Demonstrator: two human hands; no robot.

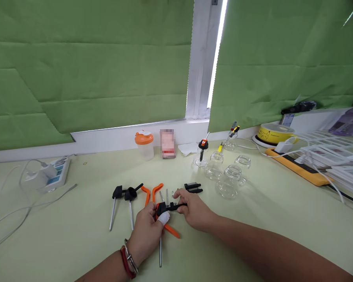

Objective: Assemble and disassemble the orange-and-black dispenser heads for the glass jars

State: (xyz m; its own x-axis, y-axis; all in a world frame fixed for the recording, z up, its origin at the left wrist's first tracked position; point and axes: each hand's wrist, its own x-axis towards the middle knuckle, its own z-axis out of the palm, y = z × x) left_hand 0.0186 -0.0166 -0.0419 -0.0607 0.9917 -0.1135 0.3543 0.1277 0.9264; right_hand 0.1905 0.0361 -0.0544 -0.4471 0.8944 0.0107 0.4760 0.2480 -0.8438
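Black-and-orange tool (168, 208) — pinched at both ends by left hand (145, 235) and right hand (194, 209), steadying it; glass jars (228, 176) at two o'clock.

matt pale bench (253, 235); clear glossy glass jars (230, 181) at two o'clock; black plastic tool (170, 206) with orange plastic lever (172, 231) and smooth metal rod (160, 254).

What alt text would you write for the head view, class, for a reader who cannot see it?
Two hands, left hand and right hand, grip a black and orange tool over a pale green table. Similar tools lie to the left, glass jars to the right, and green blinds hang behind.
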